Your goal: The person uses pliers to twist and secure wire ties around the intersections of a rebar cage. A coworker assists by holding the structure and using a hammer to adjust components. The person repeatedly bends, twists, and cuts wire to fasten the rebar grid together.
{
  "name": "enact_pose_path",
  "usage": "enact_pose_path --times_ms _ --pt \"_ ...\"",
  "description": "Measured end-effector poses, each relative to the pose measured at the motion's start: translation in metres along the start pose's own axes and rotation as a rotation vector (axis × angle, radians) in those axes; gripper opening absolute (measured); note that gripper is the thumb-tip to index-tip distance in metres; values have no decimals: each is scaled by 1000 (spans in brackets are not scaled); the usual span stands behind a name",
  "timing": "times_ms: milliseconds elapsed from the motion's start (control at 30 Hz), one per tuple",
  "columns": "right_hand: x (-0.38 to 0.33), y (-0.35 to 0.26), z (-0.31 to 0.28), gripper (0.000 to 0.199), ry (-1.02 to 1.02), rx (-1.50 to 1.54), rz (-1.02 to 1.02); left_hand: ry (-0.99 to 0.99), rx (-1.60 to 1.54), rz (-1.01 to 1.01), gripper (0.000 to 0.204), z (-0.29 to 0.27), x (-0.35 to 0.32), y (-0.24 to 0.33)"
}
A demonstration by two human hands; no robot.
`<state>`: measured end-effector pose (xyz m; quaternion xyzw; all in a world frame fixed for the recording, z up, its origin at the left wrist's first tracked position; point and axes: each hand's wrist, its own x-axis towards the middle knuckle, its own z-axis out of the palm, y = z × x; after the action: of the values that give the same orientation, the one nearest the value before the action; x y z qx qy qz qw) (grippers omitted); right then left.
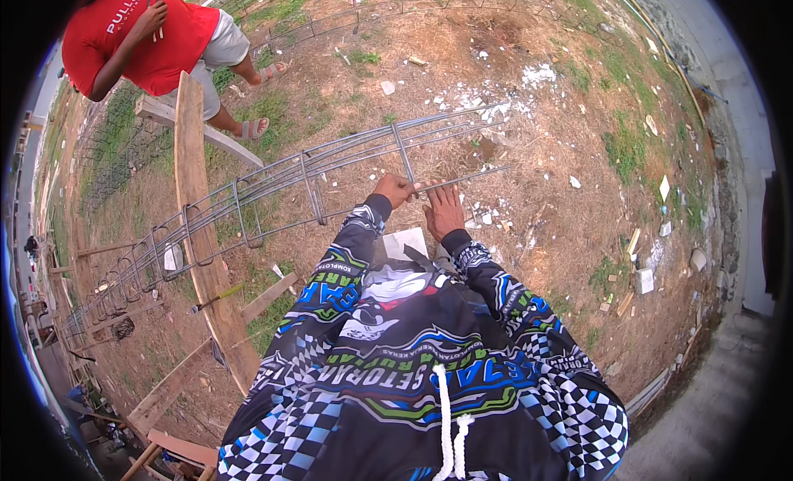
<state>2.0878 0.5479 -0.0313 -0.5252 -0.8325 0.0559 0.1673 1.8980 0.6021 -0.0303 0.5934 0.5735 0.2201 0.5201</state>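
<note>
**Loose bar ends and a long cage: where the slip could come**

At far left, the long rebar cage (248, 204) lies on its side across wooden planks (198, 233) set over rough ground; a person in a red shirt (136, 35) stands just beyond it. The cage could roll or sag off the planks if it is pulled from one end.

Nearer the middle, the left hand (395, 188) has its fingers curled around a square stirrup (405, 159) where it meets the lower bar. The stirrup may skew if that grip eases.

Just right of it, the right hand (443, 212) lies flat, fingers pressed together, on the free bar end (475, 177). That bare steel tip could spring up or scrape the palm, since the hand only rests on it. Rubble (636, 278) scattered further right looks like a tripping hazard.
</note>
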Motion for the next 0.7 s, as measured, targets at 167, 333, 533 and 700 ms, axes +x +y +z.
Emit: enact_pose_path --times_ms 167,333,533,700 --pt "-6 -16 -6 22 -216 437 338 3 95 3 44 -8 -1 -2" --pt "-18 -63 4 25 -268 486 379 81 191 27 47 8 -6 0" --pt "25 -46 -68 16 -318 273 54 45 309 96 44 5 -7 -6" --pt "31 18 -46 22 -136 101 367 62 215 107 41 3 -1 -4"
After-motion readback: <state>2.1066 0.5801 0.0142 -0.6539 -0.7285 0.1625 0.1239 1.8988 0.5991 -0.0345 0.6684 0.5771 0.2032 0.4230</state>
